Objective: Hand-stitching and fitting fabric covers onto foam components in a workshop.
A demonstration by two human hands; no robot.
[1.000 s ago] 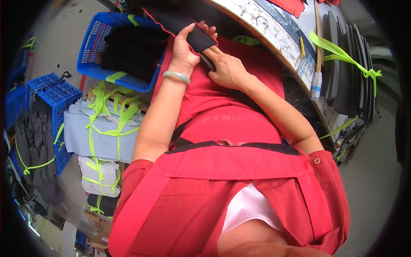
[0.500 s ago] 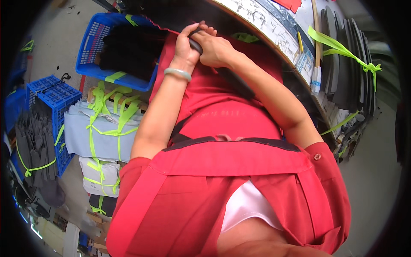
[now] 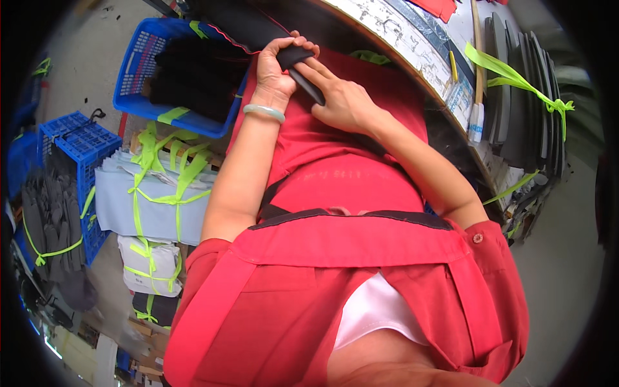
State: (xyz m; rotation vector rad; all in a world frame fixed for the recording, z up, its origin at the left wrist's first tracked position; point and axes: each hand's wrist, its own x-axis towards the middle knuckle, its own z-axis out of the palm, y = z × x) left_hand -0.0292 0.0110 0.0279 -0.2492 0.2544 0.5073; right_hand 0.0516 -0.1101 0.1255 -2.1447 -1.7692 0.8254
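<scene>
Grey concrete floor all around, cluttered workshop vibe. Curved table edge up top right with a marked-up pale surface, far side cut off by the frame. Blue crate upper left stuffed with dark pieces, hard to tell exactly what. Pale bundled stacks tied with neon green straps below it, another blue crate further left. Dark flat sheets stacked on edge at right, also strapped. Red apron filling the middle. Left hand clenched around a black piece, held over the lap just under the table edge. Right hand with fingers flat, pressing along that same piece. Far end of it hidden behind the left hand.
</scene>
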